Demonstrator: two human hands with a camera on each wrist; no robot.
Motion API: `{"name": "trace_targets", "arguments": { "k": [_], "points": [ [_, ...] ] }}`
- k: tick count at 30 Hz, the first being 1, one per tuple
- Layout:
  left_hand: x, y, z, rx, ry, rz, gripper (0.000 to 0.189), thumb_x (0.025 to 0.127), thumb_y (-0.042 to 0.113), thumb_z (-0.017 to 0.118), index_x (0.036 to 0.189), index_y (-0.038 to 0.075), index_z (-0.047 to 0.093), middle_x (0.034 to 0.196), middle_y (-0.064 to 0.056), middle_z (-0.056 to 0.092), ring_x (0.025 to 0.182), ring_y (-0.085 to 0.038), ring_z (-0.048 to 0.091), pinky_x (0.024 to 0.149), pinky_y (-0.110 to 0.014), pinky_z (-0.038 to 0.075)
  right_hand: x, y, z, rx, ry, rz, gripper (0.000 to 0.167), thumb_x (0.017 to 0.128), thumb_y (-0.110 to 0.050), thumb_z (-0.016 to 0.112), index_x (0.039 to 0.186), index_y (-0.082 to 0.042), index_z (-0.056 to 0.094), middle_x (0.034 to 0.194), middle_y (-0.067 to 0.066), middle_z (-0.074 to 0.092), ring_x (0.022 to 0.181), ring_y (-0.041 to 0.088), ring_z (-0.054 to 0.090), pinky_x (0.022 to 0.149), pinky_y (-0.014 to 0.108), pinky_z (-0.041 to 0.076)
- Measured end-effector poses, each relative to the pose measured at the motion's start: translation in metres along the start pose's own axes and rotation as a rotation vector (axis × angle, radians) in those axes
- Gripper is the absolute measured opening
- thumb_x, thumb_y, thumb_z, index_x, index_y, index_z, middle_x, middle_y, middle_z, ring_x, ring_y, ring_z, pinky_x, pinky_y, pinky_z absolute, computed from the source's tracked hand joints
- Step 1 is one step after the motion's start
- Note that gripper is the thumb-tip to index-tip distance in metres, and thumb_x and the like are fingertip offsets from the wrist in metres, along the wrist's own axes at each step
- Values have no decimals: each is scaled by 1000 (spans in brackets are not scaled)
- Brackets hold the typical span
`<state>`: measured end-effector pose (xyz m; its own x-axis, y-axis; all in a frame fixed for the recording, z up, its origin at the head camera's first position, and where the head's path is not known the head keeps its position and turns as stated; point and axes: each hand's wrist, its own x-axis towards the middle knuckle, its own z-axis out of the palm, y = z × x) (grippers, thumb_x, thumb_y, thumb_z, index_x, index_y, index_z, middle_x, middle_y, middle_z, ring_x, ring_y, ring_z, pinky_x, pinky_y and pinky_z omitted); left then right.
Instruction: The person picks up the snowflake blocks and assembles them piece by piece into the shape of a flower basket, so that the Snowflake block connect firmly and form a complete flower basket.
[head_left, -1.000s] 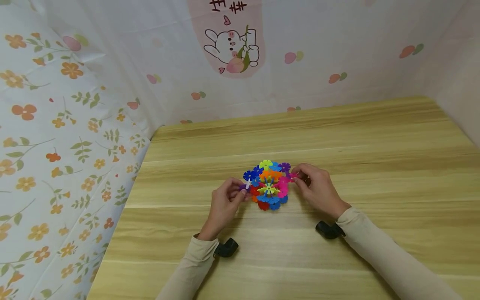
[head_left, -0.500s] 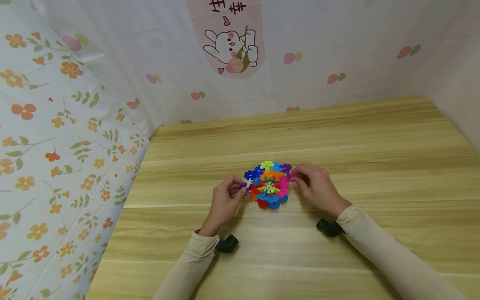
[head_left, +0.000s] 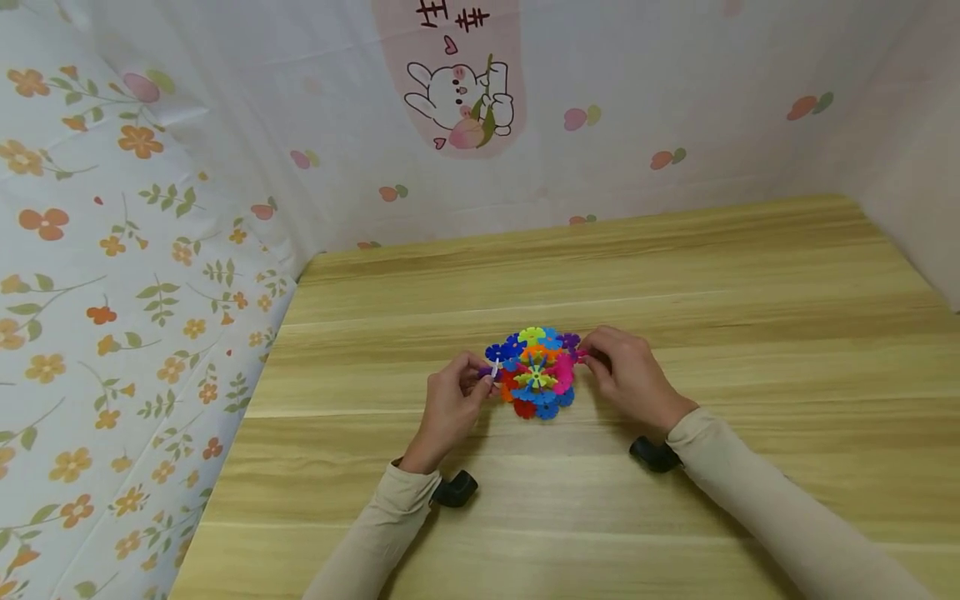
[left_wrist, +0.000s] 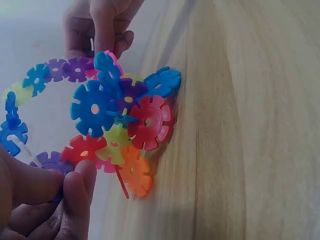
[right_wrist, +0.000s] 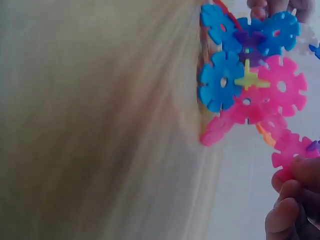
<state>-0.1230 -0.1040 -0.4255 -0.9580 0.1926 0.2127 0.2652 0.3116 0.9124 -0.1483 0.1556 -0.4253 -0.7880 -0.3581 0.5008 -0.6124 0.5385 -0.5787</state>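
Note:
Between the two hands stands a colourful build of interlocking plastic snowflake discs, notched round their edges. In the left wrist view a chain of discs arches up over its top. My left hand pinches a purple disc at the left side, beside a slim white disc seen nearly edge-on. On the opposite side, my right hand pinches a pink disc between thumb and fingers. Blue, red and orange discs sit low on the build, close to the tabletop.
The wood-grain table reaches back to a white printed cloth with a rabbit picture. A flower-patterned cloth hangs along the left edge. A black wrist device is on the left sleeve, another on the right.
Both hands keep their pinch on the discs. The build and the right hand have shifted very slightly; otherwise little differs.

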Motion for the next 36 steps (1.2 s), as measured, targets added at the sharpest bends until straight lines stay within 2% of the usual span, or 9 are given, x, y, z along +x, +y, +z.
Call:
{"name": "trace_targets", "arguments": {
  "k": [7, 8, 13, 15, 22, 26, 30, 33, 36],
  "points": [
    [2, 2, 1, 12, 8, 7, 8, 88, -9, 56, 95, -6, 55, 89, -19, 67, 73, -32, 67, 67, -32, 54, 1, 0, -3, 82, -48, 138, 15, 81, 6, 65, 81, -8, 64, 78, 1, 60, 61, 11, 50, 51, 25, 44],
    [1, 7, 1, 22, 11, 20, 8, 88, -10, 56, 94, -7, 55, 89, -21, 67, 73, -34, 67, 67, -33, 55, 1, 0, -3, 67, -49, 131, 14, 81, 6, 65, 82, -8, 64, 79, 1, 60, 62, 12, 51, 53, 26, 45],
    [2, 5, 5, 128, 26, 88, 8, 86, -11, 57, 92, -5, 55, 81, -20, 67, 64, -28, 66, 61, -27, 54, 0, 1, 1, -91, -12, -45, 11, 80, 6, 66, 81, -4, 63, 80, 2, 58, 68, 13, 55, 58, 31, 49],
    [3, -6, 7, 163, 30, 115, 9, 87, -8, 57, 92, -2, 55, 77, -15, 67, 60, -23, 65, 58, -21, 53, 0, 2, 2, -123, 5, -88, 11, 80, 7, 65, 80, -3, 63, 79, 1, 56, 68, 13, 55, 59, 31, 49],
    [2, -6, 7, 269, 51, 187, 8, 88, -5, 57, 92, 0, 54, 68, -11, 65, 56, -17, 61, 55, -19, 51, 3, 0, 2, -53, -8, -35, 12, 77, 10, 65, 81, -2, 65, 81, 4, 62, 72, 17, 59, 63, 35, 50],
    [1, -6, 7, 285, 43, 206, 7, 89, -4, 56, 93, 1, 53, 69, -10, 64, 57, -16, 61, 55, -19, 51, 4, -2, 1, -47, -17, -16, 12, 77, 9, 66, 81, -2, 65, 81, 4, 62, 72, 16, 58, 63, 34, 50],
    [1, -6, 5, 268, 42, 178, 8, 89, -4, 56, 94, 2, 54, 71, -11, 65, 59, -18, 62, 57, -21, 51, 3, -1, -1, 6, -66, 67, 9, 81, 5, 67, 83, -4, 66, 83, 2, 62, 71, 14, 56, 60, 30, 49],
    [1, -7, 3, 246, 37, 141, 9, 89, -4, 57, 95, 1, 55, 75, -12, 67, 63, -20, 65, 59, -22, 52, 1, 2, -1, 166, -142, 226, 6, 85, 0, 65, 86, -6, 67, 83, 4, 62, 66, 18, 55, 55, 27, 48],
    [3, -8, 2, 228, 28, 109, 9, 89, -4, 57, 96, 0, 55, 80, -13, 68, 69, -20, 67, 62, -22, 53, 0, 7, -1, 306, -175, 363, 5, 88, -3, 63, 89, -5, 67, 84, 9, 62, 62, 24, 55, 52, 27, 48]
  ]
}}
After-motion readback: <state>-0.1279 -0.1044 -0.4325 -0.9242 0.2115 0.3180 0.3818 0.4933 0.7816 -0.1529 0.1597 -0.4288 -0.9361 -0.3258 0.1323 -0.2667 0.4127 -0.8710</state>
